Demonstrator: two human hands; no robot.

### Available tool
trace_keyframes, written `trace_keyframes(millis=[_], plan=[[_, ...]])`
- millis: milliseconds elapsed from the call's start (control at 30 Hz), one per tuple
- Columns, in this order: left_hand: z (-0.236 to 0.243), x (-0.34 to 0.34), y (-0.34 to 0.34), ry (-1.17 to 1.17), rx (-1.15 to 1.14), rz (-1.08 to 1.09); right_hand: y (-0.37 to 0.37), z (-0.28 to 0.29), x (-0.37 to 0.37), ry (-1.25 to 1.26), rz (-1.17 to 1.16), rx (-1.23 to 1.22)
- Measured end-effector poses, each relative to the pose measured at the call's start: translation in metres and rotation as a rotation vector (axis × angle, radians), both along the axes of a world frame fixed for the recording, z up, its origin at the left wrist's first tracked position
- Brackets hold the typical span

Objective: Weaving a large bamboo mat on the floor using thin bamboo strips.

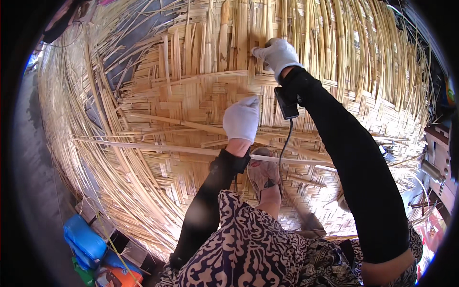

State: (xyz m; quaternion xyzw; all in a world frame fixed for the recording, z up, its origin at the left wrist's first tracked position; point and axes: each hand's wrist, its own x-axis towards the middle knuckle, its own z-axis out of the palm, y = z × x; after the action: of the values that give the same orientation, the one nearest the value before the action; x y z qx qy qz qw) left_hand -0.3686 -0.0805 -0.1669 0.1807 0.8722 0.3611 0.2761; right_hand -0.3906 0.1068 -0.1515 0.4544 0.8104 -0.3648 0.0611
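The person sits on a wide woven mat (191, 95) of split cane, which fills the floor ahead and to both sides. The work lies straight ahead of the hands, at the far edge of the finished weave, where loose upright strips (296, 28) run away from the body, their long axis pointing forward.

The right hand (278, 55), in a white glove, is stretched out farthest and is the nearer one to those strips; its fingers curl down onto them, pinching or pressing, though I cannot tell how tightly. The left hand (241, 119), also gloved, sits closer to the body, loosely fisted and pressing knuckles-down on the woven part; whether it grips a strip I cannot tell.

A long pale slat (167, 148) lies crosswise under the left wrist, at right angles to the upright strips. A foot (264, 174) rests on the mat just behind the left hand.

Low on the left, off the mat, stand blue jugs (83, 239); their contents are hidden.
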Motion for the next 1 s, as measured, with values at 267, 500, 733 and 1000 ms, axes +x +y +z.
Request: trace_keyframes(millis=[267, 500, 733, 1000], plan=[[0.004, 0.003, 0.006, -0.171, 0.169, -0.075, 0.001, 0.000, 0.005, -0.072, -0.015, 0.205], [0.001, 0.000, 0.005, -0.360, 0.247, 0.031, -0.005, -0.011, -0.002, -0.023, 0.062, 0.254], [-0.001, -0.002, 0.002, -0.458, 0.263, 0.145, 0.000, -0.005, -0.005, -0.073, 0.044, 0.090], [0.001, 0.004, 0.004, -0.460, 0.253, 0.163, -0.009, -0.010, 0.007, -0.016, -0.088, 0.198]])
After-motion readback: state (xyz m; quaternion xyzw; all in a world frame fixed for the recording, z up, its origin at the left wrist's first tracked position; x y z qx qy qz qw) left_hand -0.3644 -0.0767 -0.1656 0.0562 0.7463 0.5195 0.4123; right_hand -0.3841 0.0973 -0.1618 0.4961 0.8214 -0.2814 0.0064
